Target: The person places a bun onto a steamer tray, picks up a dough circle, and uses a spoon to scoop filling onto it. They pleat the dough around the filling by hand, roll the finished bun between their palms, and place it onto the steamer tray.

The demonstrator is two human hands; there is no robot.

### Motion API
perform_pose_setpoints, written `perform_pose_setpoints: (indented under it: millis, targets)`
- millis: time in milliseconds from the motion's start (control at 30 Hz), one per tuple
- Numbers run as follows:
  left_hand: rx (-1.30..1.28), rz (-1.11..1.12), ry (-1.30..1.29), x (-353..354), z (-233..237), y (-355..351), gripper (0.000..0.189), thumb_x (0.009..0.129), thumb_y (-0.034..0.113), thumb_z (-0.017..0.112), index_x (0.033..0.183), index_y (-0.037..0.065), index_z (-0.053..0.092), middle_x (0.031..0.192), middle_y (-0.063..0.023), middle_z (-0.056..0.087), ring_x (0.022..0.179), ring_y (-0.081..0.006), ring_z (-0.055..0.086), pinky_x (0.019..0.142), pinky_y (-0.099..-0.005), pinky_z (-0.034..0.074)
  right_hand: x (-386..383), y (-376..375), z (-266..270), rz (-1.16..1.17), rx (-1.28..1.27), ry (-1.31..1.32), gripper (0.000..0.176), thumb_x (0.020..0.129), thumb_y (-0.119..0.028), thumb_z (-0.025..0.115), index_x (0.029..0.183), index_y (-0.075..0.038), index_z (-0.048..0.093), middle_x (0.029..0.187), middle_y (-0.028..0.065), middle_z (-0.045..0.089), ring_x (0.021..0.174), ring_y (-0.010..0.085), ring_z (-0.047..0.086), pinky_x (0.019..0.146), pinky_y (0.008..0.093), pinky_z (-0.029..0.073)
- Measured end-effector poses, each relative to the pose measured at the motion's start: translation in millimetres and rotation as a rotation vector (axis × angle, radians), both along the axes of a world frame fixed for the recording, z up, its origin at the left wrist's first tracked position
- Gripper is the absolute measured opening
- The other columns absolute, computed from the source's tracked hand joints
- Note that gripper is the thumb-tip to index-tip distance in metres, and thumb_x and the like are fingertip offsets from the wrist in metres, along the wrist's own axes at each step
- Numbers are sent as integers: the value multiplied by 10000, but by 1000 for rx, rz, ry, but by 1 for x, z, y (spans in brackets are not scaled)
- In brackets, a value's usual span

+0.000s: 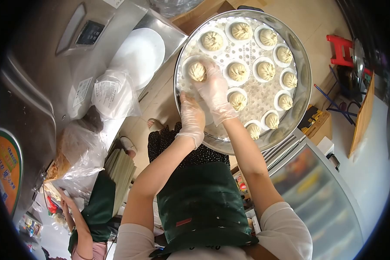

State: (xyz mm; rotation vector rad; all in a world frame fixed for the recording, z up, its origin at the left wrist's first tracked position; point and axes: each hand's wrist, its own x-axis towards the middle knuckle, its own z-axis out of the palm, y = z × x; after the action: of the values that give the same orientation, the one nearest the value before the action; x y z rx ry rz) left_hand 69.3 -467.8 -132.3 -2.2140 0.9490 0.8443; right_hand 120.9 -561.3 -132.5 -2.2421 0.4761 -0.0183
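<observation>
A large round metal steamer tray [305, 80] with a perforated base holds several pleated buns [266, 71], each on a round white paper liner. My right hand [214, 93], in a clear plastic glove, has its thumb and fingers around the side of a pleated bun [197, 71] at the tray's left. That bun also sits over a white liner. My left hand [191, 116], gloved too, lies just below, inside the tray's left rim, with its fingers stretched toward the liner. Part of another white liner shows beneath my right hand.
Left of the tray, a steel counter carries a white round plate or lid [141, 54], a plastic-wrapped labelled packet [110, 93] and a plastic bag [80, 149]. Another person's arm [80, 227] shows at lower left. A glass-topped cabinet [314, 190] and a red stool [340, 50] stand to the right.
</observation>
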Motion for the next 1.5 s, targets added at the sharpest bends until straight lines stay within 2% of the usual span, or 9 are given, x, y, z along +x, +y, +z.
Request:
perform_pose_setpoints:
  millis: [233, 433, 533, 633, 667, 867, 1067, 1267, 1500]
  targets:
    - [79, -20, 20, 6, 4, -6, 464, 1001, 143, 394, 1412, -57, 471, 1428, -201, 518, 1347, -374, 458, 1194, -606, 64, 0, 0, -24, 53, -77, 20, 639, 720, -159, 792, 1307, -62, 559, 1262, 157, 600, 1163, 339, 565, 952, 413, 492]
    - [-193, 61, -153, 21, 4, 1, 406, 951, 142, 433, 1270, -55, 588, 1137, -175, 668, 1108, -302, 596, 1196, -574, 111, -3, -2, -20, 118, -86, -26, 680, 731, -92, 757, 1361, -37, 508, 1278, 199, 577, 1193, 347, 539, 987, 423, 471]
    - [-28, 37, -73, 22, -1, -1, 428, 986, 154, 418, 1348, -37, 543, 1196, -153, 652, 1172, -309, 580, 1200, -575, 111, -10, -16, -16, 94, -148, -179, 579, 776, -19, 671, 1339, -23, 534, 1223, 203, 607, 1135, 345, 577, 957, 421, 487]
    - [-72, 35, -126, 21, -2, -1, 395, 980, 150, 422, 1294, -30, 581, 1161, -151, 662, 1128, -296, 597, 1201, -576, 121, -19, -16, -31, -300, 143, 35, 477, 812, 30, 583, 1288, -9, 578, 1144, 187, 647, 1049, 335, 621, 921, 410, 502]
    - [-68, 28, -130, 22, -3, -2, 385, 978, 148, 423, 1278, -27, 590, 1152, -147, 663, 1122, -292, 599, 1201, -577, 120, -17, -15, -36, -335, 84, 27, 399, 841, 14, 585, 1237, -15, 617, 1060, 161, 680, 976, 324, 647, 881, 409, 515]
    - [-67, 1, -89, 26, 4, -1, 343, 957, 138, 441, 1205, -4, 631, 1063, -112, 666, 1058, -266, 603, 1197, -570, 135, 9, -9, -34, -355, -55, 239, 304, 849, -53, 646, 1153, -63, 662, 1016, 122, 700, 977, 308, 644, 825, 407, 519]
    - [-141, -34, -202, 20, -2, 4, 304, 939, 134, 464, 1134, 16, 666, 1000, -93, 665, 988, -245, 601, 1189, -551, 160, 7, -17, -58, -171, -286, -187, 259, 818, -54, 672, 1074, -98, 676, 983, 88, 695, 939, 300, 634, 782, 405, 520]
    - [-138, -44, -220, 18, -3, 5, 316, 938, 144, 462, 1140, 7, 664, 977, -102, 672, 993, -254, 602, 1193, -543, 159, 17, -27, -54, -58, -147, -4, 289, 792, -34, 673, 1068, -120, 666, 958, 79, 688, 919, 299, 637, 765, 411, 517]
    - [-160, -44, -239, 18, -6, 7, 335, 930, 145, 470, 1144, -36, 653, 995, -126, 675, 1023, -271, 600, 1194, -534, 167, 17, -30, -61, -31, -193, -146, 342, 791, 6, 660, 1117, -97, 651, 990, 128, 689, 912, 309, 654, 810, 407, 523]
